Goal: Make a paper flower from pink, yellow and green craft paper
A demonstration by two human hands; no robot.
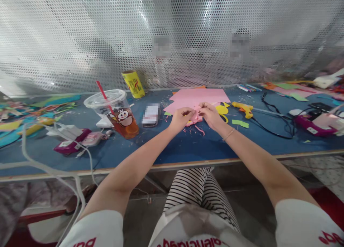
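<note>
My left hand point(182, 117) and my right hand point(209, 114) meet over the middle of the blue table, both with fingers pinched. Between them is a small crumpled piece of pink paper point(198, 111), gripped from either side. More cut pink paper strips point(194, 123) lie just under my fingers, with thin scraps around them. Large pink sheets point(200, 96) lie flat behind my hands. A yellow paper cutout with rounded shapes point(222, 109) sits right beside my right hand.
A yellow glue gun point(243, 109) with a black cord lies to the right, near a green paper scrap point(240, 123). On the left stand a phone point(151, 114), a tilted-looking drink cup point(118, 114) and a yellow can-shaped roll point(133, 83). Purple power strips point(72, 142) and cables flank both sides.
</note>
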